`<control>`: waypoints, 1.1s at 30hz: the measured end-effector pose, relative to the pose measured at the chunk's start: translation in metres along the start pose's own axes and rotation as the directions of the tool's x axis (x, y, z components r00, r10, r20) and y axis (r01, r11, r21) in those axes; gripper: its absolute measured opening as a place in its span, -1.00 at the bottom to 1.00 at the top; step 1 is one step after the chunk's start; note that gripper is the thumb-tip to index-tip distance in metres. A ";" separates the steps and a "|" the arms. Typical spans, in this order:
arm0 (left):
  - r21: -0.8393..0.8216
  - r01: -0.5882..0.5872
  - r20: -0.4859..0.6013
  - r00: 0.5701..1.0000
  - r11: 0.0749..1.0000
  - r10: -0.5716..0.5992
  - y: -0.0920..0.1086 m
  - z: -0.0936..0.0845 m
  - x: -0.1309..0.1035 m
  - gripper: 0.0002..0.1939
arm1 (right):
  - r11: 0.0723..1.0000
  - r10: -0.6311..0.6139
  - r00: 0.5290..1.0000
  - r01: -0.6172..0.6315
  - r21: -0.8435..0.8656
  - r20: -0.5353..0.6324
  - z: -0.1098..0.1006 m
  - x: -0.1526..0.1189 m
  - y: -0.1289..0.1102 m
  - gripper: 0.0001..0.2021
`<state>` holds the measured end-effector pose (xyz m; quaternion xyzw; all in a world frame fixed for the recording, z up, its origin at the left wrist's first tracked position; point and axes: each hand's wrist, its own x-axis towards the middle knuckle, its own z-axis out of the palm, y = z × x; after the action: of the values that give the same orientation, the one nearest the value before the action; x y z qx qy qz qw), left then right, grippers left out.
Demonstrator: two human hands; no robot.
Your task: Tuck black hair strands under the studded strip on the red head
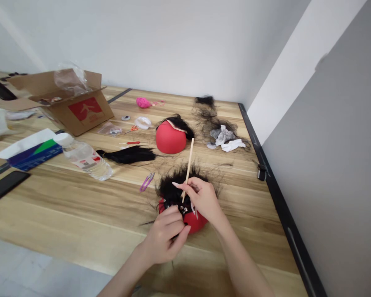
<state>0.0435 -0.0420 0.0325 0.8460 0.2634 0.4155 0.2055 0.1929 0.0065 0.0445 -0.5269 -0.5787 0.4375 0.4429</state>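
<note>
A black hairpiece (170,185) lies over a red dome-shaped form (198,222) near the table's front edge. Small shiny pieces (183,209) show on its dark base between my hands. My right hand (204,200) pinches a thin wooden stick (189,163), which stands upright and tilted slightly right, its lower end at the hairpiece's base. My left hand (167,235) is closed, its fingers curled over the near left edge of the hairpiece; the fingertips are partly hidden. Purple thread snips (147,182) lie left of the hairpiece.
Behind stands a second red dome (170,138) with black hair. A hair bundle (130,155), a red-handled tool (134,142), a water bottle (85,159) and an open cardboard box (77,109) are to the left. Crumpled tissue (224,135) and loose hair lie back right, near the wall.
</note>
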 end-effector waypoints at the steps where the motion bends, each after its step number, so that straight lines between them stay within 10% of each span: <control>1: 0.000 0.001 -0.002 1.000 1.000 -0.001 0.000 0.000 0.000 -0.70 | 1.000 0.019 0.999 -0.020 0.023 0.028 -0.002 0.000 -0.001 -0.72; 33: 0.028 -0.003 -0.030 1.000 1.000 0.004 0.001 0.001 0.002 -0.70 | 0.984 -0.085 0.995 0.092 -0.152 0.051 -0.003 -0.002 -0.006 -0.70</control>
<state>0.0458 -0.0413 0.0333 0.8430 0.2708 0.4246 0.1890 0.1944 0.0038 0.0514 -0.5235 -0.6431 0.3831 0.4069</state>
